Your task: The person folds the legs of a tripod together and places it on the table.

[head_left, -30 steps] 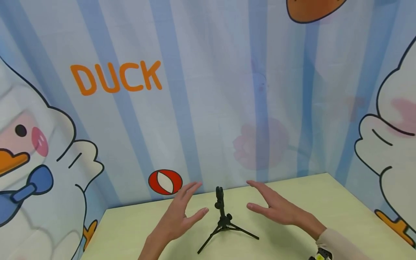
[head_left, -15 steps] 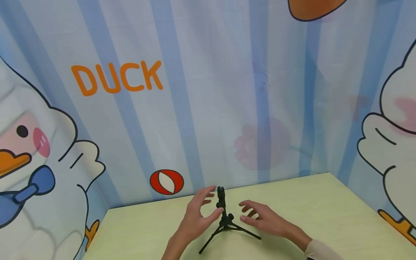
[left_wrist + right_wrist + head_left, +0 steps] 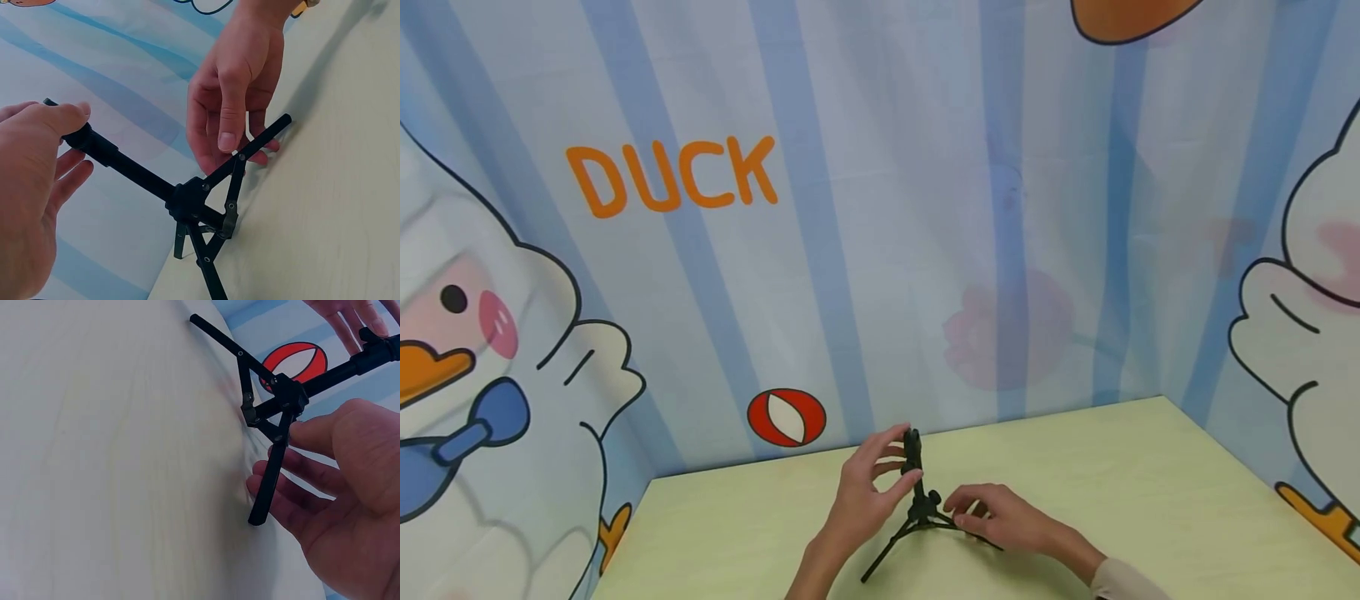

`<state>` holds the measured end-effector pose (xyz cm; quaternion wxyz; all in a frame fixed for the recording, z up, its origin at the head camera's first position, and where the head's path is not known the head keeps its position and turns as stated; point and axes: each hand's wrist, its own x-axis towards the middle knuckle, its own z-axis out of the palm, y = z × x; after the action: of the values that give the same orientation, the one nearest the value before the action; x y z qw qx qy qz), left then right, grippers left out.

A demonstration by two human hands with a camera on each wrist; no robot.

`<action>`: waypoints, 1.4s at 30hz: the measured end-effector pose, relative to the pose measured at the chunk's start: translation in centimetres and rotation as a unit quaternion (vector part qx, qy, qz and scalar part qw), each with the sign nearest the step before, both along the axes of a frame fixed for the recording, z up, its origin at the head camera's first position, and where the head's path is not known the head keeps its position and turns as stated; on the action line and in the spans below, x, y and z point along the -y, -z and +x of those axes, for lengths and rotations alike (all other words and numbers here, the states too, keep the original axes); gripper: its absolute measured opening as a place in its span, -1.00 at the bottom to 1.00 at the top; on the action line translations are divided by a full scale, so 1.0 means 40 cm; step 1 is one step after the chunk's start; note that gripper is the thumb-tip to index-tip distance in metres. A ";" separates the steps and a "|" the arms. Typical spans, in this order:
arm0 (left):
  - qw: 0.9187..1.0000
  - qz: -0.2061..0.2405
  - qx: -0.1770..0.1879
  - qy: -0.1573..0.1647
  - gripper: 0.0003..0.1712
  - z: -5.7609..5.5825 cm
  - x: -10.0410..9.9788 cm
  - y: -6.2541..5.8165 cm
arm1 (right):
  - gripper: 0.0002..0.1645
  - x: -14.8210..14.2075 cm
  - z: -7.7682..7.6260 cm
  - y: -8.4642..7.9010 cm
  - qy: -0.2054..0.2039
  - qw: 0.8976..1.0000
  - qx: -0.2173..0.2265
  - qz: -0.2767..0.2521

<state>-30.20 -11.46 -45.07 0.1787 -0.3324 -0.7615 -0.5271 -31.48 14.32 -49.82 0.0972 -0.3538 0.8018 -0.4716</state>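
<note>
A small black tripod stand is upright on the pale table, its legs spread. My left hand has its thumb and fingers around the upper post from the left, and in the left wrist view the thumb lies by a knob. Lower down, my right hand curls its thumb and fingers around the right leg near the hub. The right wrist view shows the leg between that thumb and the fingers, which are partly hidden behind it.
The pale table extends on both sides of the stand. Behind it hangs a blue-striped curtain with printed ducks, the word DUCK and a red-and-white ball print.
Both hands have closed in on the stand from either side. The left has moved right to the upper post, and the right has moved left and down to the right leg. The stand stays in place.
</note>
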 end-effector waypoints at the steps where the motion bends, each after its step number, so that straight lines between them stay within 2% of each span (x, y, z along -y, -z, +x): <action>1: 1.000 0.000 0.001 0.000 -0.26 -0.001 0.000 -0.001 | -0.74 0.001 -0.003 0.001 -0.004 1.000 0.001 0.002; 3: 1.000 0.000 0.000 0.003 -0.26 -0.002 -0.001 -0.003 | -0.74 0.001 -0.009 0.000 -0.013 1.000 0.012 0.006; 7: 1.000 -0.004 -0.004 0.016 -0.28 -0.004 -0.002 -0.011 | -0.65 -0.002 -0.019 -0.007 -0.036 0.997 0.066 0.010; 13: 0.999 -0.017 0.017 0.024 -0.30 -0.001 -0.004 -0.024 | -0.48 -0.010 -0.027 -0.012 -0.061 0.984 0.166 -0.001; 17: 0.999 -0.026 0.036 0.029 -0.28 0.002 -0.004 -0.030 | -0.41 -0.015 -0.034 -0.014 -0.082 0.972 0.221 -0.012; 23: 0.998 -0.034 0.048 0.037 -0.24 0.000 -0.002 -0.032 | -0.40 -0.022 -0.052 -0.009 -0.122 0.949 0.288 -0.034; 34: 0.997 -0.031 0.056 0.040 -0.25 -0.005 0.003 -0.028 | -0.23 -0.024 -0.079 -0.001 -0.177 0.900 0.390 -0.082; 42: 0.997 -0.029 0.061 0.039 -0.26 -0.004 0.002 -0.030 | -0.21 -0.023 -0.092 -0.001 -0.187 0.887 0.416 -0.074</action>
<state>-30.38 -11.55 -43.85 0.1012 -0.3343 -0.7721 -0.5310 -35.15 15.25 -49.80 0.4818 -0.2748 0.5698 -0.6063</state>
